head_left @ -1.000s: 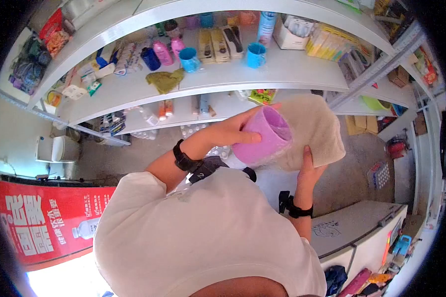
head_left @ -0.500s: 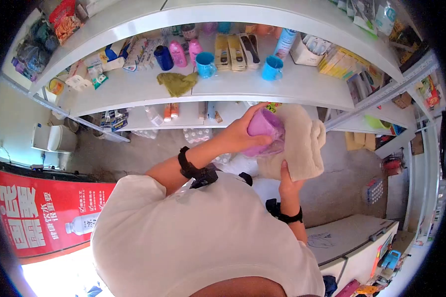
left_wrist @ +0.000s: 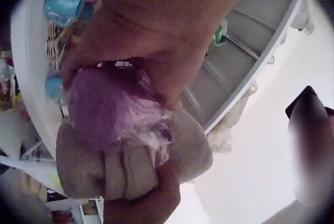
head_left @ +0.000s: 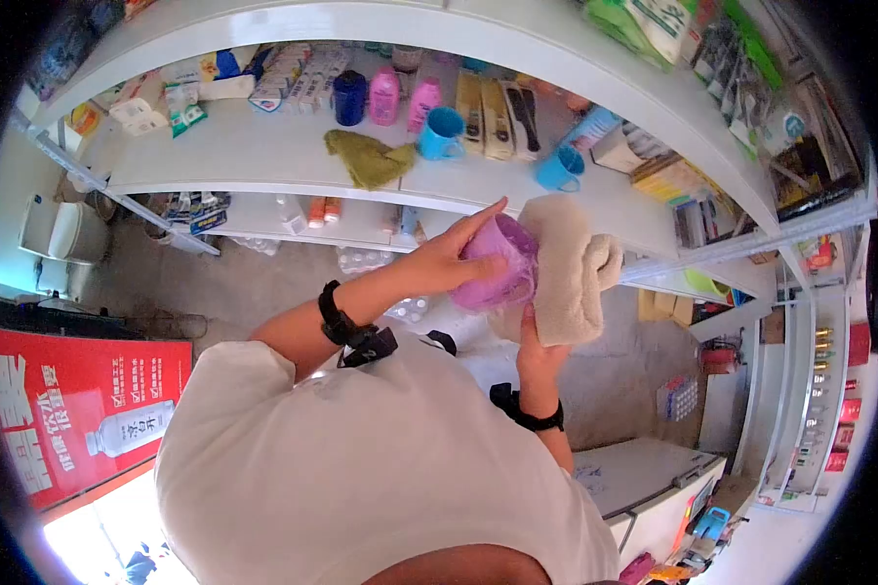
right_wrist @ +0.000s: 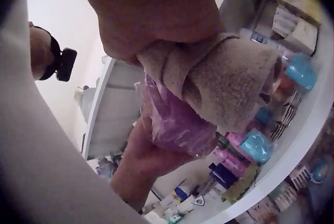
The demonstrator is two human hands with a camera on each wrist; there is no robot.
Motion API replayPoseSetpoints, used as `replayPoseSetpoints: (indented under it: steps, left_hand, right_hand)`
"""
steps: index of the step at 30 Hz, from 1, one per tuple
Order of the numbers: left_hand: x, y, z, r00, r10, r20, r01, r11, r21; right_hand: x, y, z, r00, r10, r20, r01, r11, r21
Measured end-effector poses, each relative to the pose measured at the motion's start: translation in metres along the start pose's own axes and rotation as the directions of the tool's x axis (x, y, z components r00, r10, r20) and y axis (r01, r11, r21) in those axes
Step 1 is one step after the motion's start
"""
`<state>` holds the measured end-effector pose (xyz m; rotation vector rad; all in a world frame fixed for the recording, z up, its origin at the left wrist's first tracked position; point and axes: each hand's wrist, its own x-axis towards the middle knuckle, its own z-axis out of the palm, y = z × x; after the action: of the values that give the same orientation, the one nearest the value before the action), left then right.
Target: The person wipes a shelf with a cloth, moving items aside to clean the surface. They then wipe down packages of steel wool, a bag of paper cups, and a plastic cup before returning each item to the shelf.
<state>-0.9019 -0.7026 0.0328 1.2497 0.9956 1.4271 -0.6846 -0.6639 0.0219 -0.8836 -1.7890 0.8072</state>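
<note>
My left hand (head_left: 447,261) grips a purple plastic mug (head_left: 493,281) in a clear plastic wrapper, its thumb across the near side. Right beside the mug, a thick folded beige towel (head_left: 574,302) is held in my right hand (head_left: 540,363), whose thumb lies on the near face; the other fingers are mostly hidden behind it. The left wrist view has the crinkled wrapper over the mug (left_wrist: 102,112), close against the towel (left_wrist: 128,172). Seen from the right wrist, the towel (right_wrist: 229,78) overlaps part of the mug (right_wrist: 180,119).
Ahead runs a white shelf (head_left: 263,161) with two blue mugs (head_left: 443,134), an olive cloth (head_left: 369,161), pink bottles (head_left: 384,96), a dark blue bottle (head_left: 349,97) and packaged brushes (head_left: 496,117). A shelf edge (head_left: 293,202) lies just beyond my hands. A white chest (head_left: 644,478) stands lower right.
Both hands, with the mug and towel, have shifted left in the head view. The towel has turned so its folded edge shows more. The head view has swung toward the right.
</note>
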Motion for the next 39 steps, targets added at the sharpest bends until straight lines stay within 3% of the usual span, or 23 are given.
replayPoseSetpoints:
  steps: [5,8,9,11,12,14,16,18,21,24,27,30,34,36,39]
  left_hand:
    - [-0.038,0.033,-0.034,0.982,-0.023,-0.187,0.010,0.997,-0.071]
    - [-0.057,0.050,-0.060,0.987,0.068,-0.146,-0.058,0.996,0.070]
    - [-0.062,0.052,-0.069,0.991,0.023,-0.135,-0.023,1.000,0.006]
    - [-0.069,0.054,-0.086,0.993,-0.061,-0.102,0.049,0.992,-0.116]
    - [-0.070,0.053,-0.092,0.996,-0.071,-0.059,0.056,0.973,-0.224]
    - [-0.074,0.050,-0.098,0.996,-0.082,0.041,0.091,0.898,-0.430]
    - [-0.072,0.061,-0.094,0.998,-0.051,0.035,0.058,0.967,-0.247]
    - [-0.067,0.071,-0.089,0.998,-0.048,0.052,0.054,0.991,-0.119]
    - [-0.048,0.045,-0.092,0.996,-0.081,0.036,0.076,0.990,0.123]
    - [-0.029,0.033,-0.070,0.969,-0.234,0.074,0.242,0.961,-0.134]
    - [-0.012,0.032,-0.045,0.946,-0.258,0.199,0.278,0.957,-0.084]
    - [0.003,0.028,-0.018,0.925,-0.167,0.341,0.185,0.983,-0.021]
    - [0.021,0.025,0.018,0.840,-0.206,0.503,0.224,0.974,0.024]
    - [0.031,0.015,0.033,0.836,-0.217,0.504,0.269,0.963,-0.033]
    - [0.039,0.015,0.053,0.855,-0.240,0.460,0.270,0.963,-0.001]
  right_hand:
    - [0.007,-0.019,0.055,0.988,-0.073,0.133,0.065,0.996,0.059]
    - [0.016,-0.058,0.084,0.970,-0.178,0.164,0.164,0.982,0.095]
    - [0.017,-0.072,0.097,0.971,-0.188,0.149,0.160,0.970,0.181]
    - [0.016,-0.076,0.108,0.952,-0.257,0.170,0.244,0.965,0.094]
    - [0.014,-0.066,0.103,0.928,-0.305,0.215,0.328,0.941,-0.080]
    - [0.007,-0.051,0.105,0.947,-0.234,0.218,0.269,0.951,-0.150]
    - [0.000,-0.043,0.109,0.988,0.005,0.151,-0.016,0.997,0.072]
    - [-0.002,-0.041,0.106,0.996,-0.014,0.088,0.007,0.997,0.075]
    - [-0.005,-0.049,0.093,0.998,-0.065,-0.007,0.065,0.997,0.028]
    - [-0.004,-0.070,0.072,0.994,-0.068,-0.090,0.065,0.997,-0.040]
    - [-0.008,-0.071,0.043,0.995,-0.074,-0.071,0.060,0.981,-0.182]
    - [-0.017,-0.063,0.019,0.989,-0.088,-0.120,0.051,0.958,-0.283]
    - [-0.021,-0.068,-0.008,0.969,-0.114,-0.217,0.024,0.925,-0.379]
    - [-0.024,-0.060,-0.023,0.970,-0.095,-0.223,0.002,0.923,-0.384]
    - [-0.024,-0.045,-0.040,0.942,0.070,-0.329,-0.122,0.982,-0.142]
